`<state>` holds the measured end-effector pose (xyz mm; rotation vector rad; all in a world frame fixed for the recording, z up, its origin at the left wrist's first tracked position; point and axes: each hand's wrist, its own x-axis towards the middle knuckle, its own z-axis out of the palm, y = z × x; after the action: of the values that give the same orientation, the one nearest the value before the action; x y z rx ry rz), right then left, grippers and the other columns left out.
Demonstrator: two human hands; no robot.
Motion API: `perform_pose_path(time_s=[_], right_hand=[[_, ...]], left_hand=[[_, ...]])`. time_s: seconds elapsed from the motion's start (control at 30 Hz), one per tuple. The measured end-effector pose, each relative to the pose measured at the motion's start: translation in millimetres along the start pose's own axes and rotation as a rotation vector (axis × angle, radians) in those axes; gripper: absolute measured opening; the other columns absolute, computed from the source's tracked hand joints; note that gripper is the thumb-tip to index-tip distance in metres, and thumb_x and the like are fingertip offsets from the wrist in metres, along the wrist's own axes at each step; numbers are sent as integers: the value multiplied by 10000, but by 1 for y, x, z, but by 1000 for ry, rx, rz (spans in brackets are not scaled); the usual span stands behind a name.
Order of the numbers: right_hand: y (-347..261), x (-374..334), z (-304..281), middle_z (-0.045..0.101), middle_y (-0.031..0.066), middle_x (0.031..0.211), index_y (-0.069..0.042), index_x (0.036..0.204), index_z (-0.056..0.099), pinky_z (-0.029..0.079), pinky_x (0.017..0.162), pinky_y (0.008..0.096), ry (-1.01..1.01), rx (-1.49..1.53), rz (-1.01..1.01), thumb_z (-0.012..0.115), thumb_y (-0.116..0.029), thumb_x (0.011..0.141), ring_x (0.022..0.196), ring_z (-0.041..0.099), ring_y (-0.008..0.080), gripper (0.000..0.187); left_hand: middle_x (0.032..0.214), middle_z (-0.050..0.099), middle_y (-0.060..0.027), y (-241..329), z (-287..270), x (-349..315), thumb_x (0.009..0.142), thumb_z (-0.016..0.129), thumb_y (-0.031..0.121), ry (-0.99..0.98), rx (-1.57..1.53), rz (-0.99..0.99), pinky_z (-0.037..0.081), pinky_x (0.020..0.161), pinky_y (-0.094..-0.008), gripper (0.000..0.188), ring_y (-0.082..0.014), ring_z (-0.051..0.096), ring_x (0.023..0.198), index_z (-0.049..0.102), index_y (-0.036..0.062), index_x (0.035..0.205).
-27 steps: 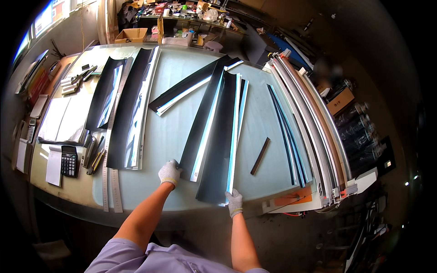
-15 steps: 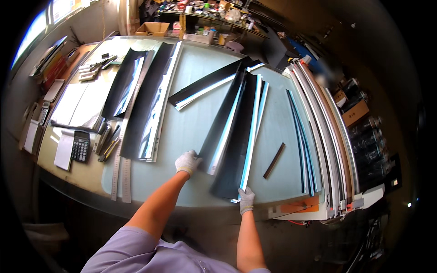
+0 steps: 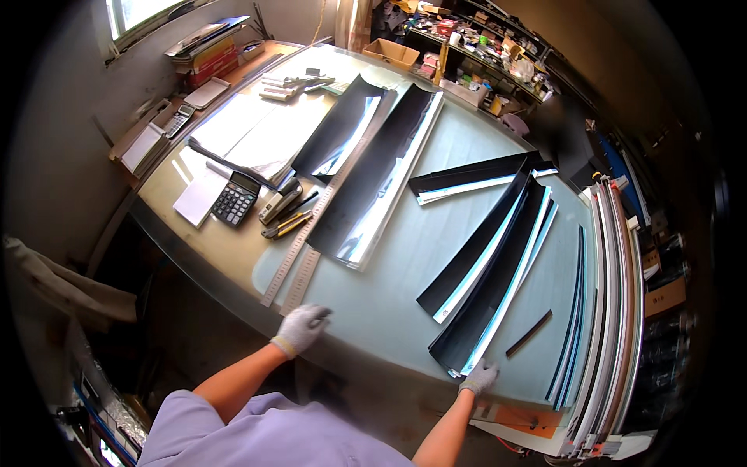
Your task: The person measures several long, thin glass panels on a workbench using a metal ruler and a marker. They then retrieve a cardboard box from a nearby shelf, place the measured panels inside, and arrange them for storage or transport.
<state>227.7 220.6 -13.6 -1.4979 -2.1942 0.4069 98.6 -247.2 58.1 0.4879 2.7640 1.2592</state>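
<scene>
My left hand (image 3: 302, 327), in a pale grey glove, hovers at the table's near edge beside the lower ends of two steel rulers (image 3: 299, 282). It holds nothing, and its fingers are loosely bent and a little apart. My gloved right hand (image 3: 479, 377) is closed at the near end of a long black strip (image 3: 490, 284) with a shiny white-blue edge. Its fingertips are partly hidden there. Another such black strip (image 3: 475, 249) lies just to the left, fanned out from it. A third black strip (image 3: 471, 174) crosses behind their far ends.
Wide curved black sheets (image 3: 377, 175) lie left of centre. A calculator (image 3: 236, 199), cutter knives (image 3: 288, 226) and papers (image 3: 257, 132) are on the left. Right of my hand are a short dark strip (image 3: 529, 333), narrow strips (image 3: 572, 319) and a stack of long profiles (image 3: 615, 311).
The view has turned left. My left hand has left the black strips and moved left to the rulers' ends. The right hand stays at the strip's near end.
</scene>
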Motion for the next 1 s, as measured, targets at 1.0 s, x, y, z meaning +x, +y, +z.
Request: perform_pose_path(time_s=[1.0], right_hand=[[-396,-83,225,650,213,1198,-98,1317,608,515,970,465,-274,-131,-402,515,-128,944,1108,624,421,385]], left_hand=[[1431,507,-197,-422,-369,67,917,637,205,524,702,-411,347,1128,-489,477,-400,449,1326,556,27,1352]])
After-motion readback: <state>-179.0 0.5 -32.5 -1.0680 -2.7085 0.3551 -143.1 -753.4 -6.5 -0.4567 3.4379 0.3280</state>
